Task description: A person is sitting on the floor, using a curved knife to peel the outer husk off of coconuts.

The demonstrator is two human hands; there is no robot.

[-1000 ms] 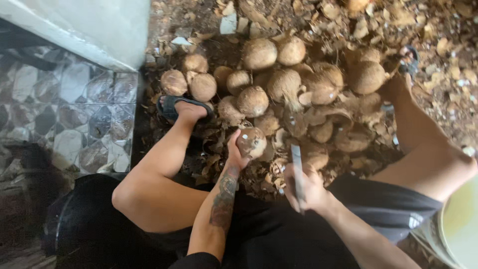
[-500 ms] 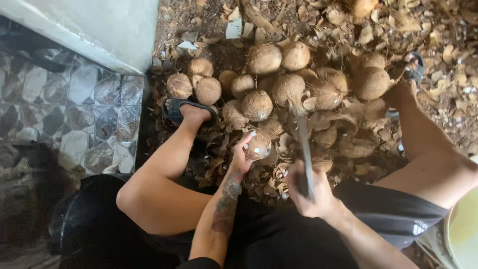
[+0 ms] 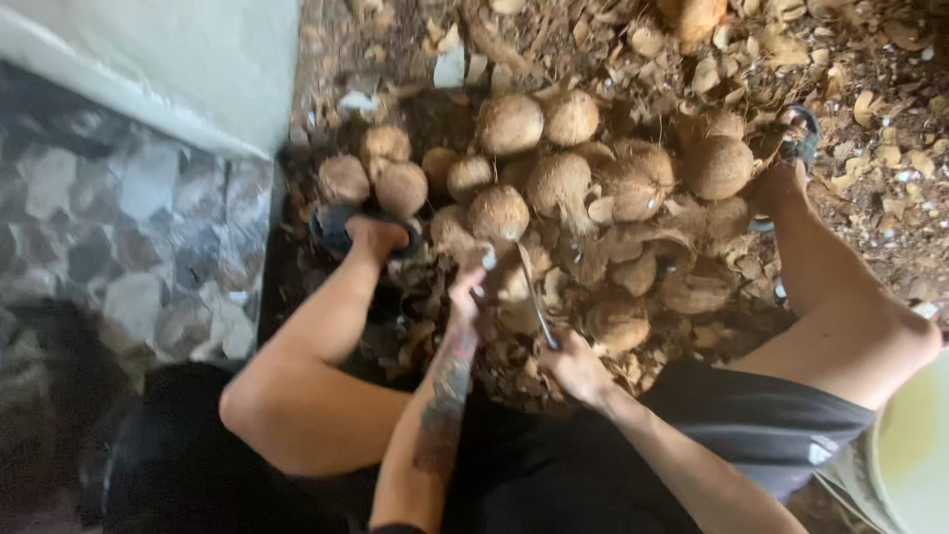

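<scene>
Where husks litter ground (image 3: pixel 870 89), patterned tiles (image 3: pixel 119 227)

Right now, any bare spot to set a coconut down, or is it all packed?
Bare room: the patterned tile floor left of the pile, below the pale wall. Crowded: the coconut pile between both feet, and husk scraps cover the ground beyond. Left hand holds a coconut, right hand a blade. A pale bucket sits at right.

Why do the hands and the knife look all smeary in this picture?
In the head view, the left hand, right hand and knife are motion-blurred; the coconut pile is soft too; the lower-left corner lies in deep shadow, and the pale wall looks brightest.
</scene>
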